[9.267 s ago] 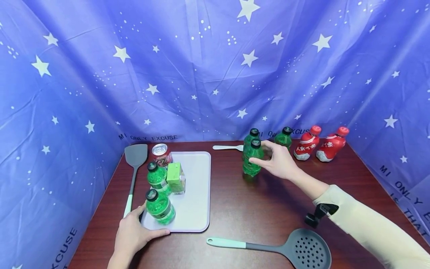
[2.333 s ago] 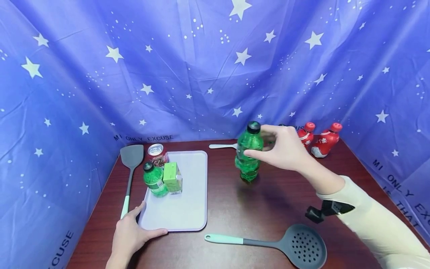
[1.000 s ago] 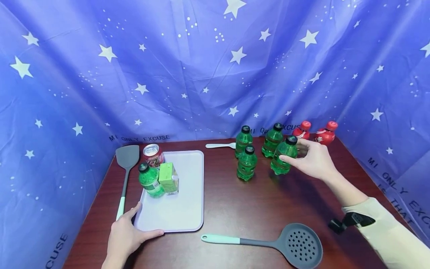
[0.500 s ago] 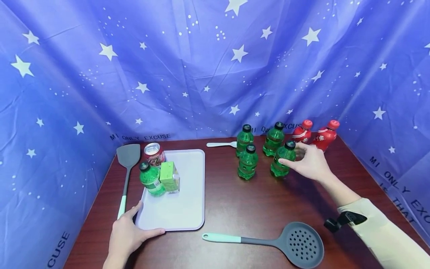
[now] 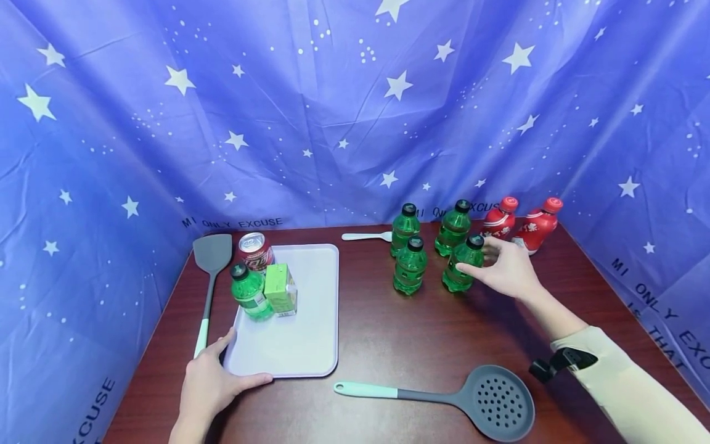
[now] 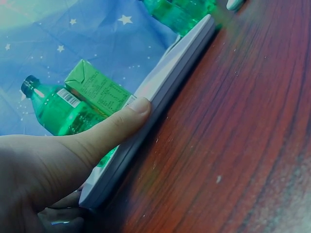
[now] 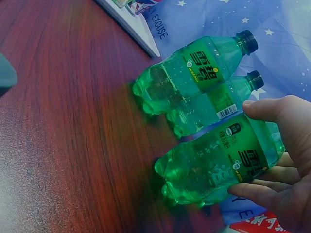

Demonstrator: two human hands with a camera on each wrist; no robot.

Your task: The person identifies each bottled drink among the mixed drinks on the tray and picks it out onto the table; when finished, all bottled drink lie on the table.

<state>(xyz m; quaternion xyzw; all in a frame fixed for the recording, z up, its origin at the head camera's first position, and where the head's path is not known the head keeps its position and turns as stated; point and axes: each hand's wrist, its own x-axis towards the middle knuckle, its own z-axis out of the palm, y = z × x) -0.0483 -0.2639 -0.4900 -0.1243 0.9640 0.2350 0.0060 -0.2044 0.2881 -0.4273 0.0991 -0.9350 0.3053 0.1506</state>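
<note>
Since a sec ago the bottle in the right hand has come down onto the table, front-right of the green cluster; the tray has lost one bottle since the first frame.

Head view: right hand (image 5: 507, 271) has fingers curled round the green bottle (image 5: 459, 266), which stands upright on the table (image 5: 388, 333). Left hand (image 5: 208, 385) grips the tray (image 5: 310, 345) at its near corner. Count: 5 green bottles (4 on table, 1 on tray), 2 red bottles (image 5: 518, 223), 1 can, 1 carton, 1 spatula, 1 skimmer, 1 spoon.

Left wrist: thumb (image 6: 109, 131) pressed on tray rim (image 6: 160, 97).

Right wrist: fingers (image 7: 265, 194) wrap the bottle's label zone. Prob. full, so hefty; thin plastic, smooth, gives if squeezed. Best held mid-body.
</note>
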